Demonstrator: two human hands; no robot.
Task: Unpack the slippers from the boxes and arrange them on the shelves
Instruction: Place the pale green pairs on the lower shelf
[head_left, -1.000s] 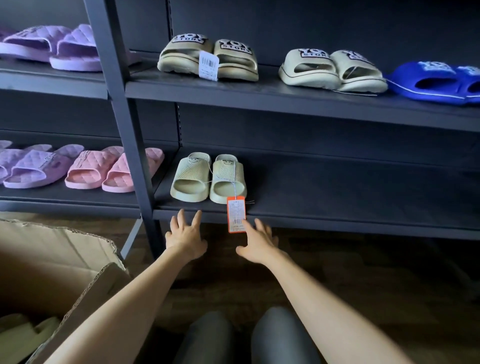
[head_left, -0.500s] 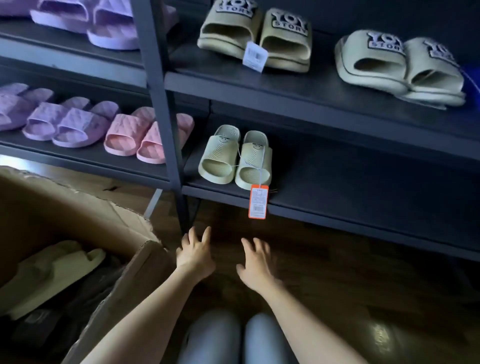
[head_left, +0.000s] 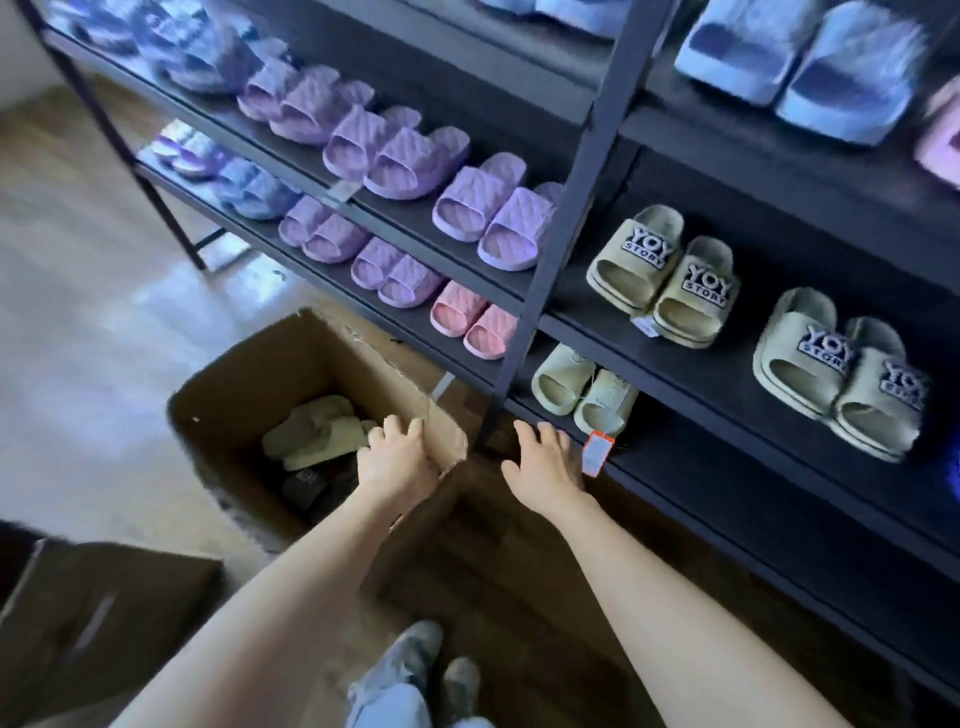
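Head view: your hands, at green pair a second ago, have pulled back from lower shelf. Pair stays put, tag hanging over edge. Placement looks done; next pair due. Left hand open, fingers spread over box rim, near slippers inside, holding nothing. Right hand open, empty, just beside tag.
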